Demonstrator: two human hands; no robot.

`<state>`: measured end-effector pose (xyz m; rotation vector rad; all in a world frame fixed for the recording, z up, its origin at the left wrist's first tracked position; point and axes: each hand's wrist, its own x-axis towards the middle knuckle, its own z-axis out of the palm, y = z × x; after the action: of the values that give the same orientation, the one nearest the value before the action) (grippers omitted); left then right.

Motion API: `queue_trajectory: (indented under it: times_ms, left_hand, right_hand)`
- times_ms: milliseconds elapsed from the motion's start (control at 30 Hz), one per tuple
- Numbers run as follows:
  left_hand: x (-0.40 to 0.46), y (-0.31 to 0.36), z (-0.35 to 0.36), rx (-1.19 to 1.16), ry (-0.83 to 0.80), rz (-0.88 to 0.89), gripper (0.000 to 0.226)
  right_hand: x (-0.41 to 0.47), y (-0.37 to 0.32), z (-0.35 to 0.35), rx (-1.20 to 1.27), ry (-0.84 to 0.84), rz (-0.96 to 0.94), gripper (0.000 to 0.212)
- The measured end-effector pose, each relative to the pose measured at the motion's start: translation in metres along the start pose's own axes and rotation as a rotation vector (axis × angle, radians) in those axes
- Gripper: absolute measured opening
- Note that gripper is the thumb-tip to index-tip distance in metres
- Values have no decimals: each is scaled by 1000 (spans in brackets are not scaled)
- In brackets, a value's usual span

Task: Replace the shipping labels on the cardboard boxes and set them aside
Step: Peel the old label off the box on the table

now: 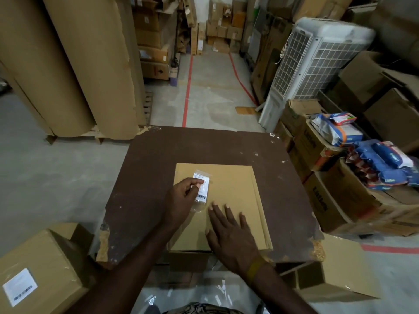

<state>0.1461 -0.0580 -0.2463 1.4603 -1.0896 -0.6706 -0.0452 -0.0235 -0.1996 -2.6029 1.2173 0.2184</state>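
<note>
A flat cardboard box (235,189) lies on the dark brown table (158,159). Near its left side sits a white shipping label (201,189) with a barcode, under clear plastic tape. My left hand (181,200) pinches the label's edge between thumb and fingers. My right hand (231,234) rests flat on the box top with fingers spread, just right of the label.
A cardboard box with a white label (34,275) stands on the floor at lower left. Another box (340,275) sits at lower right. Stacked cartons with blue packets (374,159) and a white air cooler (313,60) fill the right. Large cardboard rolls (74,64) stand at left.
</note>
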Motion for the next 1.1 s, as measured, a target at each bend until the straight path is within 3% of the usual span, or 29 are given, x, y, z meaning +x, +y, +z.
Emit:
queue_trajectory:
  times_ms: [133,333,467,633,700,800,867,1000,1067,1100]
  left_hand:
    - [-2,2,0,-14,2,9,24]
    - [-1,4,1,5,3,13,21]
    - [-2,4,-1,-11,8,7,23]
    - [-1,6,1,-5,9,29,24]
    - [-1,8,1,13,10,32,23]
    - [-2,10,-1,-7,11,18,21]
    - [-3,11,-2,-9,24,8,24]
    - [-4,11,-1,-14,30,13,25]
    - [-5,13,0,-3,23,-8,25]
    - [-4,13,1,4,23,-17,25]
  right_hand:
    - [-21,5,17,-93,21,20,63]
    - [14,15,-1,3,35,3,97]
    - [-6,5,14,-91,81,-94,65]
    - [20,52,0,-87,61,-294,60]
    - [51,72,-13,-82,99,-155,64]
    - [82,82,-32,63,150,208,58]
    - [78,73,-33,185,183,291,58]
    - [30,46,-4,12,91,-228,66]
    - [43,72,-5,-90,108,-210,65]
    - [54,87,-11,-105,135,-45,63]
